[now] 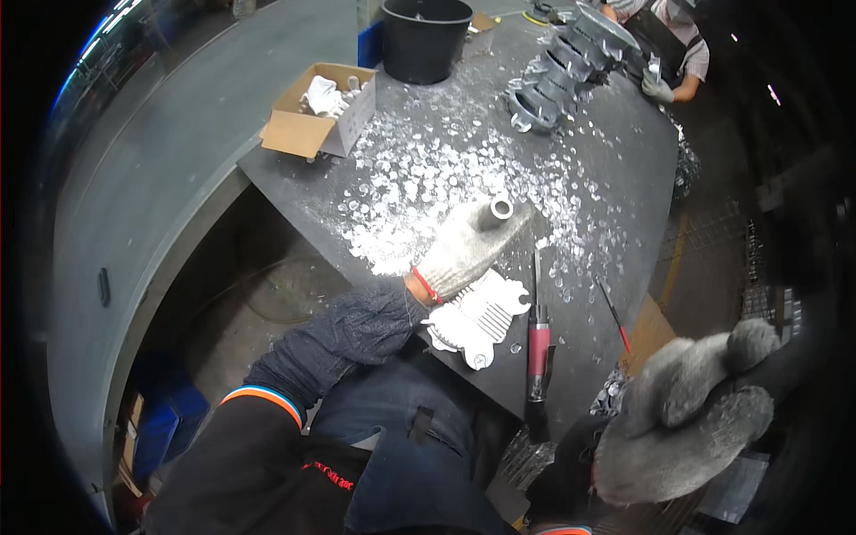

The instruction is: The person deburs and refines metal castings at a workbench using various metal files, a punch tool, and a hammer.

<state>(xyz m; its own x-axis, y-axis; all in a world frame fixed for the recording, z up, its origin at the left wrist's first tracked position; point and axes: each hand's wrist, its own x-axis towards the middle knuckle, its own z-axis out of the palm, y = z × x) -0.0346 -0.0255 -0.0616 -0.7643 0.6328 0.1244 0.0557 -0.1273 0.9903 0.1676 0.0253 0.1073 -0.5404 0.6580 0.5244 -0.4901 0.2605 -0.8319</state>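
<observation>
My left hand, in a dirty pale work glove, is over the table with its fingers closed around a short metal tube, whose bright round end faces up. Just below its wrist, a silvery ribbed metal casting lies at the table's near edge. To the right of the casting rests a red and grey hand-held power tool with a long narrow blade pointing away. My right hand, in a grey-stained glove, is raised off the table's near right corner. Its fingers are bent but apart, and I see nothing in them.
Metal chips cover much of the dark table. A thin red-handled tool lies near the right edge. Farther back are an open carton of gloves, a black bucket and stacked ring-shaped castings. A co-worker's gloved hand is at far right.
</observation>
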